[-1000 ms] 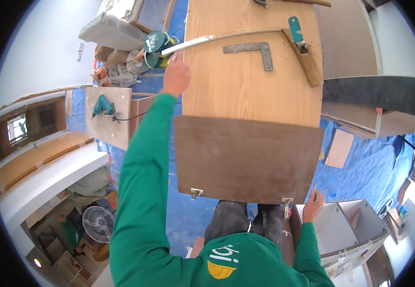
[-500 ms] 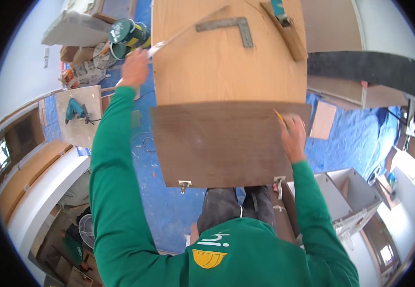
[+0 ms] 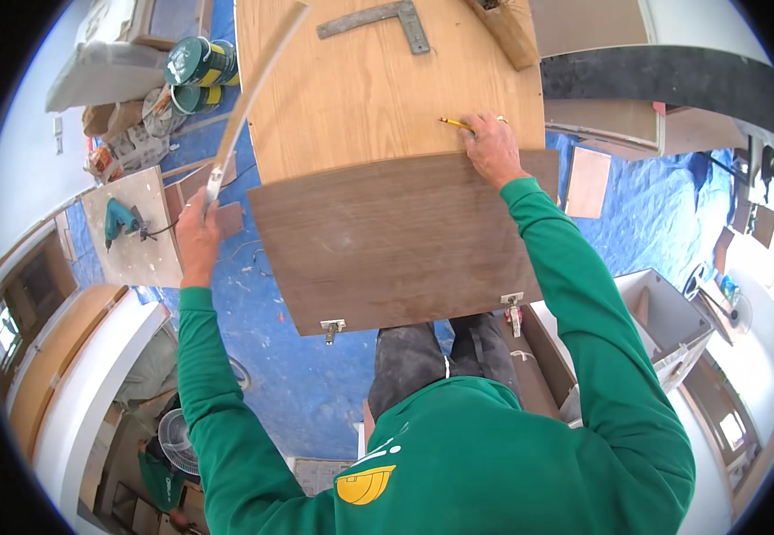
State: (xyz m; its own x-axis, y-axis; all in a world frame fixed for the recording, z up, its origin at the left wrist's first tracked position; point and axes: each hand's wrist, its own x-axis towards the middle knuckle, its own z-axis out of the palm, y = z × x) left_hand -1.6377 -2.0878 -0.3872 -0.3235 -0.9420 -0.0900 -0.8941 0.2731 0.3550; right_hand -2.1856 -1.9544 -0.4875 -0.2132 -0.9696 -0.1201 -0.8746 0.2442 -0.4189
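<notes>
A dark brown wooden panel (image 3: 387, 241) lies over the near end of a light wood worktop (image 3: 342, 111), with metal hinges (image 3: 331, 329) along its near edge. My left hand (image 3: 198, 242) is left of the panel, closed round the lower end of a long thin pale strip (image 3: 258, 89). The strip rises at a slant over the worktop's left edge. A yellow pencil (image 3: 451, 122) is pinched in my right hand (image 3: 493, 150), just above the worktop beyond the panel's far edge, its tip pointing left. Farther off, a metal square (image 3: 414, 34) rests on the worktop.
What looks like a wooden hand plane (image 3: 516, 37) lies at the worktop's far right. Left, a teal glue gun (image 3: 121, 221) sits on a board near paint tubs (image 3: 200, 62). Blue sheeting (image 3: 316, 401) covers the floor. A person (image 3: 160, 474) is at lower left; an open cabinet box (image 3: 663, 312) stands right.
My left hand has drawn back toward me with the strip, which now stands steeper. My right hand has moved forward and left with the pencil, off the panel and over the worktop.
</notes>
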